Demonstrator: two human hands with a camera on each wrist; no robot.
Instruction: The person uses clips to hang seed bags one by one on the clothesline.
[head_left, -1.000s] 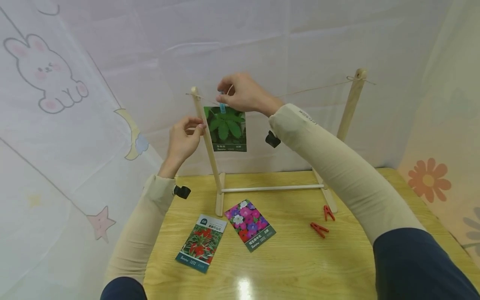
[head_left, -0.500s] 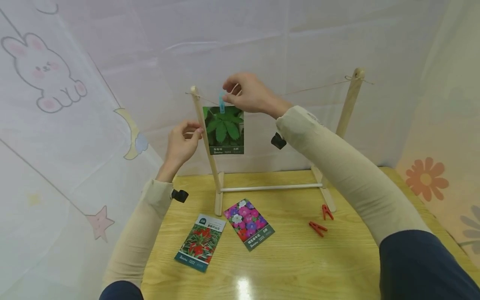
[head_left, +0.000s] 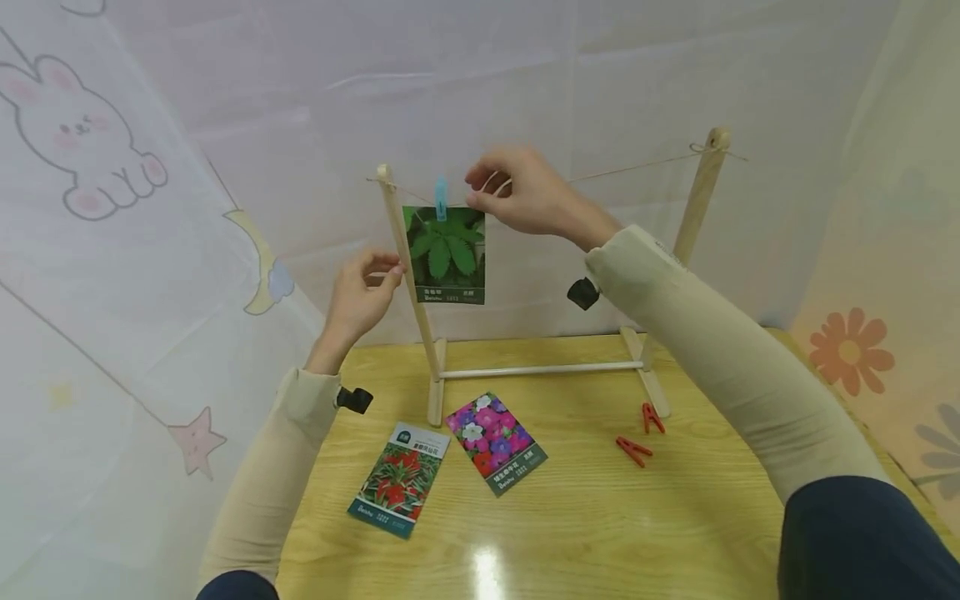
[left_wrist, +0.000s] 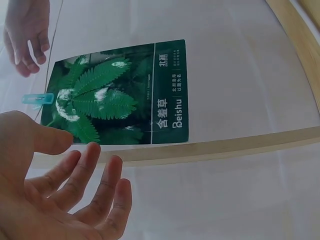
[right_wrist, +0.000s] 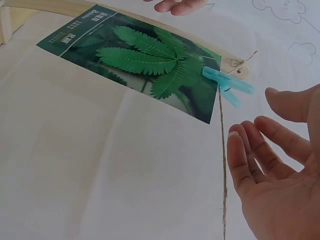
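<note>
A green seed packet (head_left: 447, 258) with a leaf picture hangs from the string (head_left: 633, 167), held at its top edge by a light-blue clothespin (head_left: 441, 198). My right hand (head_left: 525, 190) is just right of the clothespin, fingers loosely bent, holding nothing. The right wrist view shows a gap between those fingers and the clothespin (right_wrist: 227, 85). Beside the left post (head_left: 413, 279) my left hand (head_left: 360, 292) is raised with relaxed fingers. In the left wrist view nothing lies between its thumb and fingers, and the packet (left_wrist: 117, 97) is just beyond them.
On the wooden table (head_left: 585, 517) lie a red-flower seed packet (head_left: 401, 479) and a pink-and-purple one (head_left: 497, 442). Two red clothespins (head_left: 634, 451) are at the right, near the foot of the right post (head_left: 701, 196). A white rod (head_left: 540, 370) joins the stand's feet.
My right hand has let go of the blue clothespin and moved right, away from it. The packet now hangs from the clothespin alone. My left hand has dropped slightly.
</note>
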